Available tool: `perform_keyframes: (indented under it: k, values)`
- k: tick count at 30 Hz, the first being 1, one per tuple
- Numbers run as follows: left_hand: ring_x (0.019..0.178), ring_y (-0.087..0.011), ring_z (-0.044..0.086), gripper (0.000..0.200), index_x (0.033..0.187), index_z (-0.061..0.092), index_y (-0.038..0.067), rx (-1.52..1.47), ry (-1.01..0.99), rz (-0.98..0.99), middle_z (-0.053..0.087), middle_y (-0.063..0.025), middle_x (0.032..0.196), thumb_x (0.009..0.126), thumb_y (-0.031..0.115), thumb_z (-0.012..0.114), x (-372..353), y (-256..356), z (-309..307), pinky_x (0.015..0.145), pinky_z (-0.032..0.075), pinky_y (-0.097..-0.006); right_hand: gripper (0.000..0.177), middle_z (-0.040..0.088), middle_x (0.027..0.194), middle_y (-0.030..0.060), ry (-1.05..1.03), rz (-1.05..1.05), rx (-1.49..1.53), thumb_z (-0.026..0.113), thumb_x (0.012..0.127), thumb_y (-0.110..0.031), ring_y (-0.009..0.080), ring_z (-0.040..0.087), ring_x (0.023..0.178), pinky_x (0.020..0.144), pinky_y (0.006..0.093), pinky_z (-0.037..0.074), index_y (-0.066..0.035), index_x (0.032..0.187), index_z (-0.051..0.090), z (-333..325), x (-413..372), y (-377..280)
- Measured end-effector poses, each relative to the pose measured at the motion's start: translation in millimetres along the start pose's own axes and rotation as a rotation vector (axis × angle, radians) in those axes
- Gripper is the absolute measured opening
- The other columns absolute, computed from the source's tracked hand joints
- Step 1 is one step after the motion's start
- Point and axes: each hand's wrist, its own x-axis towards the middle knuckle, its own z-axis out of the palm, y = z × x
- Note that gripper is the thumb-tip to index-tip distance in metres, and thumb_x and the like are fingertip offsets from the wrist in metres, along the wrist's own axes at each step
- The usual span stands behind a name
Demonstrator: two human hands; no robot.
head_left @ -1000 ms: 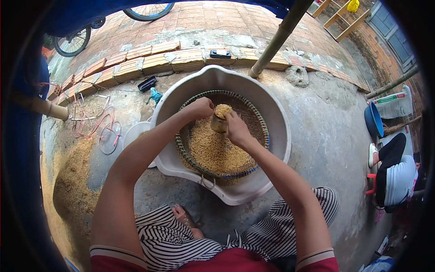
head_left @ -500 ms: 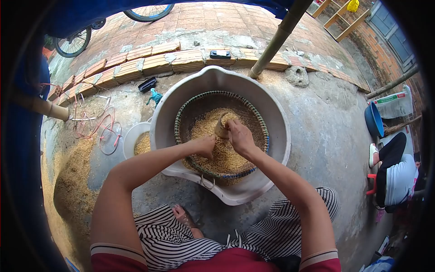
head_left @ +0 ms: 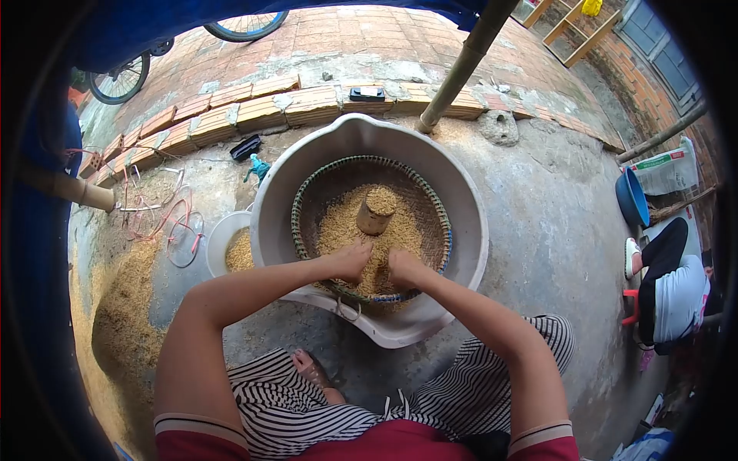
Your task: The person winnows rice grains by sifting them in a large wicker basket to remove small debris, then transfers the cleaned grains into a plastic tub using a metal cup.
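A brown cup [head_left: 373,223], topped with grain, stands by itself in the loose golden grain [head_left: 338,223]. That grain lies in a round woven basket [head_left: 301,201] with a green-bound rim, set inside a large grey basin [head_left: 473,207]. My left hand [head_left: 352,262] is low over the grain, nearer me than the cup, its fingers curled together. Beside it, a little to the right, my right hand [head_left: 404,270] is closed over the grain near the basket's front. Neither hand touches the cup. Whatever the fingers hold is hidden.
A white bucket [head_left: 215,250] with grain stands left of the basin. A grain heap [head_left: 127,315] and tangled strings [head_left: 177,215] lie farther left. A bamboo pole [head_left: 461,69] rises behind the basin. At right are a blue basin [head_left: 632,198] and a seated person [head_left: 676,300].
My right hand has let go of the cup and come down toward me, beside my left hand. The cup now stands free. My left hand has shifted slightly nearer me.
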Motion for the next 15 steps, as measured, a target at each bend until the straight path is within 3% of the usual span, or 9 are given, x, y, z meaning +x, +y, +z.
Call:
perform_keyframes:
  k: [2, 3, 4, 5, 6, 8, 11, 12, 15]
  values:
    - [0.088, -0.0329, 0.053, 0.062, 0.104, 0.044, -0.009, -0.002, 0.045, 0.04, 0.05, -0.0244, 0.095, 0.055, 0.016, 0.072, 14.1, -6.5, 17.2, 0.078, 0.045, -0.0357, 0.035, 0.06, 0.088, 0.0235, 0.125, -0.213, 0.336, 0.059, 0.071, -0.018, 0.033, 0.061, 0.084, 0.072, 0.0386, 0.048, 0.007, 0.095, 0.051, 21.5, 13.9, -10.9]
    - [0.084, -0.0318, 0.056, 0.057, 0.1, 0.047, -0.008, -0.168, -0.054, -0.021, 0.054, -0.0231, 0.091, 0.055, 0.016, 0.073, 25.6, -13.7, 25.7, 0.072, 0.047, -0.0366, 0.035, 0.06, 0.088, 0.0235, 0.126, -0.212, 0.337, 0.059, 0.071, -0.018, 0.033, 0.061, 0.084, 0.072, 0.0386, 0.048, 0.007, 0.095, 0.051, 11.4, 8.9, -17.3]
    - [0.08, -0.0307, 0.059, 0.053, 0.096, 0.05, -0.008, -0.333, -0.152, -0.082, 0.058, -0.0217, 0.088, 0.054, 0.015, 0.074, 31.9, -18.0, 28.5, 0.066, 0.049, -0.0375, 0.03, 0.061, 0.086, 0.0196, -0.03, -0.069, 0.48, 0.059, 0.073, -0.016, 0.0277, 0.061, 0.081, 0.071, 0.0358, 0.049, 0.006, 0.092, 0.052, -9.8, -2.0, -26.6]
    - [0.08, -0.0307, 0.059, 0.053, 0.096, 0.05, -0.008, -0.331, -0.152, -0.081, 0.058, -0.0217, 0.088, 0.054, 0.015, 0.074, 28.9, -16.4, 18.9, 0.066, 0.049, -0.0375, 0.026, 0.061, 0.083, 0.0156, -0.186, 0.076, 0.619, 0.059, 0.074, -0.014, 0.0224, 0.062, 0.079, 0.069, 0.033, 0.049, 0.006, 0.09, 0.054, -23.9, -7.0, -31.0]
    - [0.075, -0.025, 0.059, 0.047, 0.095, 0.051, -0.007, -0.52, -0.159, -0.157, 0.059, -0.0179, 0.083, 0.057, 0.013, 0.072, 20.6, -10.8, -0.9, 0.063, 0.048, -0.0338, 0.026, 0.061, 0.083, 0.0156, -0.182, 0.078, 0.619, 0.059, 0.074, -0.014, 0.0224, 0.062, 0.079, 0.069, 0.033, 0.049, 0.006, 0.09, 0.054, -28.0, -6.2, -27.0]
    - [0.072, -0.0176, 0.058, 0.042, 0.096, 0.052, -0.007, -0.752, -0.136, -0.2, 0.06, -0.0131, 0.08, 0.063, 0.011, 0.07, 9.2, -2.8, -39.1, 0.061, 0.047, -0.0298, 0.018, 0.06, 0.08, 0.0099, -0.224, 0.044, 1.158, 0.056, 0.078, -0.009, 0.015, 0.059, 0.074, 0.068, 0.0287, 0.05, 0.005, 0.089, 0.055, -34.8, -7.0, -14.0]
    - [0.076, -0.0154, 0.058, 0.042, 0.1, 0.052, -0.008, -0.95, -0.009, -0.149, 0.06, -0.0125, 0.083, 0.068, 0.012, 0.068, -4.1, 6.3, -93.3, 0.064, 0.048, -0.028, 0.013, 0.058, 0.084, 0.0107, -0.217, -0.079, 1.321, 0.051, 0.08, -0.003, 0.0168, 0.059, 0.077, 0.074, 0.0291, 0.051, 0.006, 0.089, 0.054, -88.4, -18.2, -12.5]
    - [0.08, -0.0176, 0.059, 0.039, 0.103, 0.051, -0.008, -0.751, 0.065, -0.114, 0.06, -0.0124, 0.084, 0.07, 0.009, 0.065, 2.5, 0.8, -101.8, 0.068, 0.049, -0.0274, 0.018, 0.056, 0.089, 0.0114, -0.121, -0.026, 1.294, 0.048, 0.081, -0.001, 0.0186, 0.059, 0.079, 0.076, 0.0286, 0.051, 0.008, 0.096, 0.052, -100.8, -18.1, -9.9]
    - [0.085, -0.0194, 0.059, 0.044, 0.108, 0.049, -0.006, -0.565, 0.137, -0.068, 0.06, -0.0143, 0.094, 0.07, 0.008, 0.065, 11.3, -4.2, -122.3, 0.07, 0.049, -0.0283, 0.029, 0.055, 0.091, 0.0105, -0.027, -0.069, 1.461, 0.046, 0.081, -0.001, 0.0192, 0.059, 0.079, 0.073, 0.0271, 0.051, 0.008, 0.108, 0.049, -121.9, -16.0, -8.5]
